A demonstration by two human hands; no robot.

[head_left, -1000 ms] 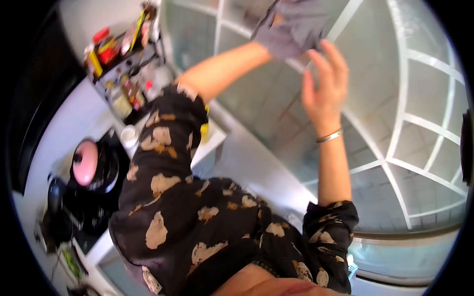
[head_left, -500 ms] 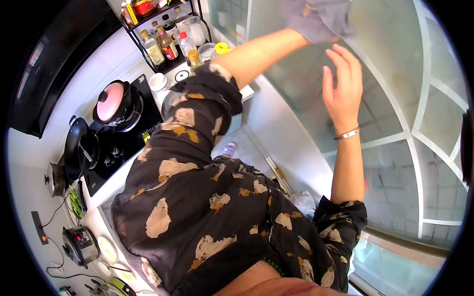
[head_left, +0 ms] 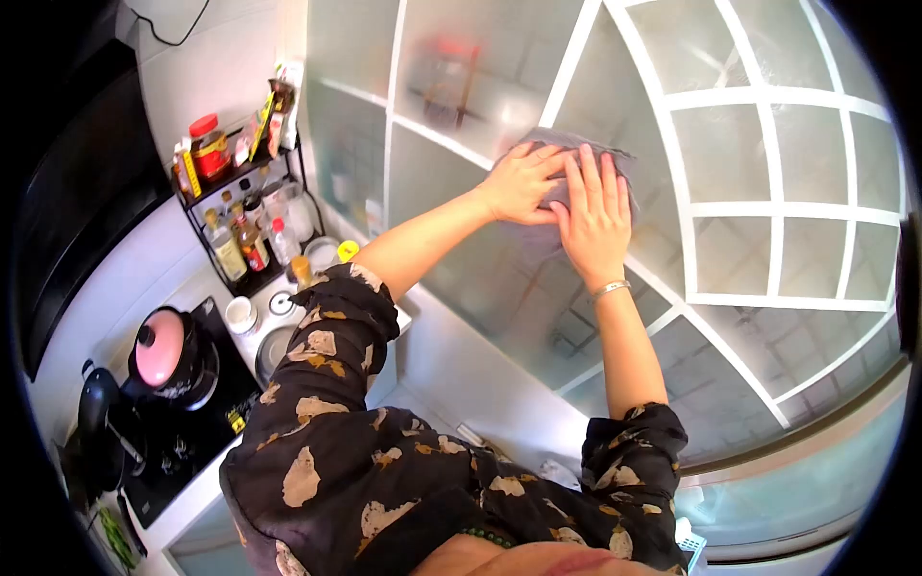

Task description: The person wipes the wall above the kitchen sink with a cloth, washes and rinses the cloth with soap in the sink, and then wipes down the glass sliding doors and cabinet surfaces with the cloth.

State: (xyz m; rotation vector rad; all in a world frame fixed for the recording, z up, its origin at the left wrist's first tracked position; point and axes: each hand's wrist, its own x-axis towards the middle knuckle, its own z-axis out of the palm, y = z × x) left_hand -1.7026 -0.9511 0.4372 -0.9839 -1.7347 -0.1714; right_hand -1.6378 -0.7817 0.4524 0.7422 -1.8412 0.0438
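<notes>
Med. gray cloth — plain, flat vs. frosted glass

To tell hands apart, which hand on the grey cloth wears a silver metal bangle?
The right hand; the silver bangle circles its wrist, while the left hand wears none.

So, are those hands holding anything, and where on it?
A grey cloth: the left hand and right hand lie over its middle, seemingly pressing it to the frosted glass rather than gripping an edge.

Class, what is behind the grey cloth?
White-barred frosted glass shows around the grey cloth. The part directly behind is hidden by the cloth, left hand and right hand.
</notes>
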